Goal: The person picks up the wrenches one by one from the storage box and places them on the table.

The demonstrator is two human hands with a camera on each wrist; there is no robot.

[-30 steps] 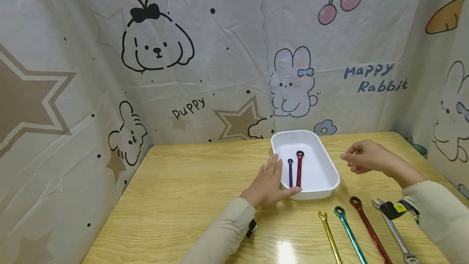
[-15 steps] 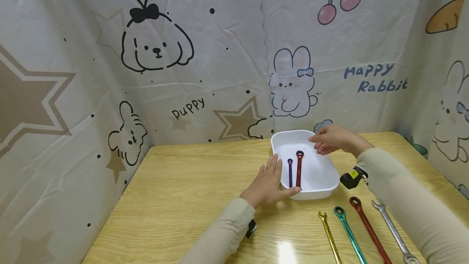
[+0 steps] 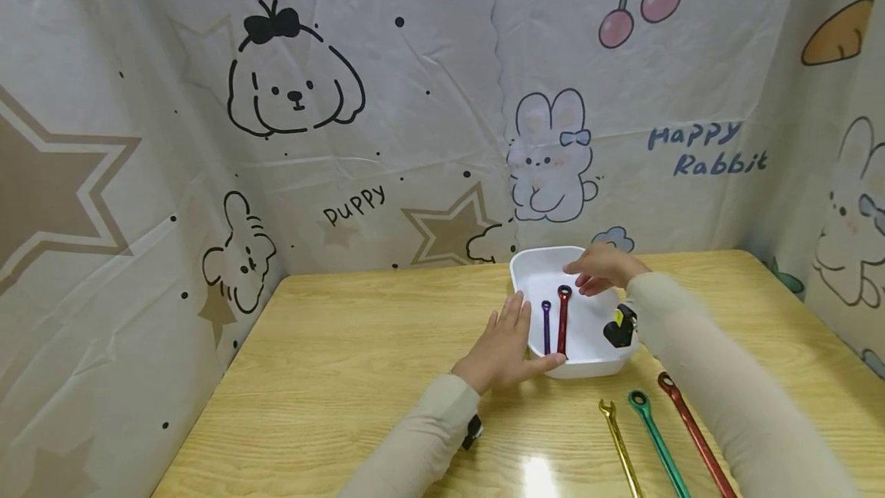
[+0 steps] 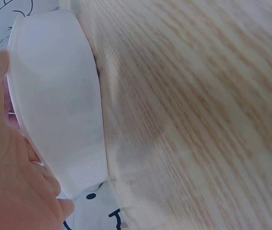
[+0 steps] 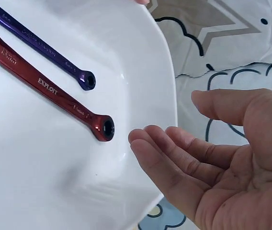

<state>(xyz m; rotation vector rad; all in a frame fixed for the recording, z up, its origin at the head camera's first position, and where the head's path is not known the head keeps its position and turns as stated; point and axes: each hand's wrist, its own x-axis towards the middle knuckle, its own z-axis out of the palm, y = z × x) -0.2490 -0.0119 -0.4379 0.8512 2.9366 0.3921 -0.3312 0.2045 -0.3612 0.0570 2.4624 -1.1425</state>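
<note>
The fingers (image 5: 167, 175) of the right hand (image 3: 598, 267) were relaxed and grasped nothing, over the far right part of the white tray (image 3: 591, 369). From them the red wrench (image 3: 563, 321) in the tray lay toward the person and slightly left, ring end nearest. Its long axis ran from there to the near rim. The right hand, I judged, was better placed for the ring, the left thumb for the other end. The left hand (image 3: 494, 348) held nothing, its fingers straight along the tray's left wall. Between it and the red wrench lay the smaller purple wrench (image 3: 547, 327). Farther out, on the desk (image 3: 359, 360), were the gold wrench (image 3: 620, 448), green wrench (image 3: 657, 444) and second red wrench (image 3: 694, 436). The right wrist view showed a gap between fingertips and ring, and "EXPLOIT" on the shank, unreadable in the head view; the left wrist view showed the tray's outer wall.
</note>
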